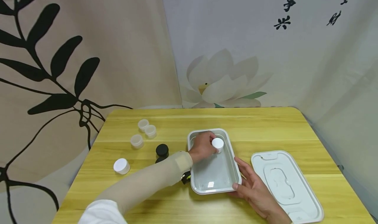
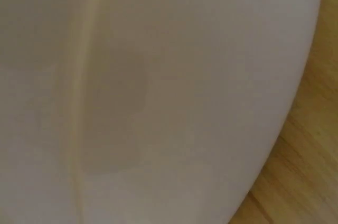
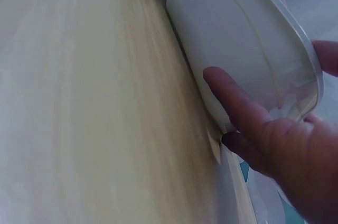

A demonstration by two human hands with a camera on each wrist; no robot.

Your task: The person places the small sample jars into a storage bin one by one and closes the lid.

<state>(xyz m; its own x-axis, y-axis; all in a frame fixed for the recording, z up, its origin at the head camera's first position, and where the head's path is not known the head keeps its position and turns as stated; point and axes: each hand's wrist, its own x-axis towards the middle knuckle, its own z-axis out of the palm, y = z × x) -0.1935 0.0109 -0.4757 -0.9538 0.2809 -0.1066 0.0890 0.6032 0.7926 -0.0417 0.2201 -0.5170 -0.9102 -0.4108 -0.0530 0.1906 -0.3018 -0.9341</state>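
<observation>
Head view: six jars (image 1: pixel 218 144), one tray (image 1: pixel 197 181)

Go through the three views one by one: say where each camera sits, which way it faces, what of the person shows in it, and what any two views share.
Head: worn on the head, facing forward and down at the table; both arms show, left hand gripping a white jar in the tray, right hand against the tray's side.
Left wrist: pressed close to a blurred white surface; no hand visible.
Right wrist: looks along the tabletop at the tray's outer wall; fingers show.
Shared: head and right wrist both show tray and right hand.
</observation>
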